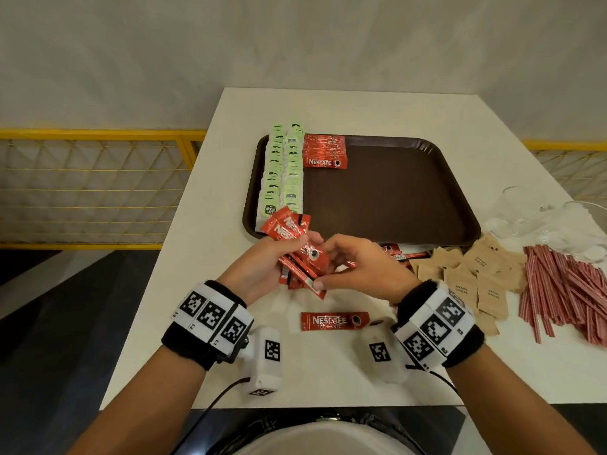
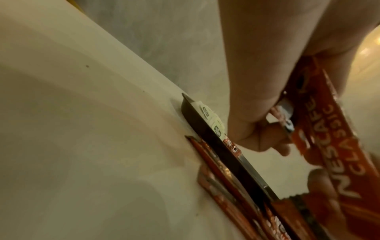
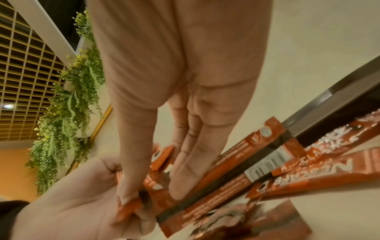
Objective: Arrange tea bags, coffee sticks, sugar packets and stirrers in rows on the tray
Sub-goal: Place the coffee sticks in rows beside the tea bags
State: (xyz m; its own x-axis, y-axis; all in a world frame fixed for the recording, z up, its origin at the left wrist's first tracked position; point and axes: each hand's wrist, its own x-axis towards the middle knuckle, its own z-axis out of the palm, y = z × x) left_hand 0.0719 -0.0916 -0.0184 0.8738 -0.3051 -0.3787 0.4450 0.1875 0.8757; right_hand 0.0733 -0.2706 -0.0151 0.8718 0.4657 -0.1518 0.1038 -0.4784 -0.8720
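The left hand (image 1: 262, 267) is gripping a fanned bundle of red coffee sticks (image 1: 290, 239) above the white bench (image 1: 328, 366), with its fingers curled round the bundle just in front of the near-left corner of the brown tray (image 1: 394, 192). The right hand (image 1: 364, 267) is meeting the same bundle from the right, with its thumb and fingertips pinching the lower ends of the sticks. On the tray, 2 columns of green tea bags (image 1: 282, 172) are lying along the left edge, and a short stack of coffee sticks (image 1: 324, 152) is lying just beside them at the far end. 1 single coffee stick (image 1: 334, 320) is lying flat on the bench between the wrists. More coffee sticks (image 1: 402, 256) are lying near the right hand, against the tray's near rim. Brown sugar packets (image 1: 473, 277) are lying in a loose heap to the right, and red-and-white stirrers (image 1: 565, 290) are lying in a pile beside them. Clear glass cups (image 1: 525, 215) are standing behind the stirrers.
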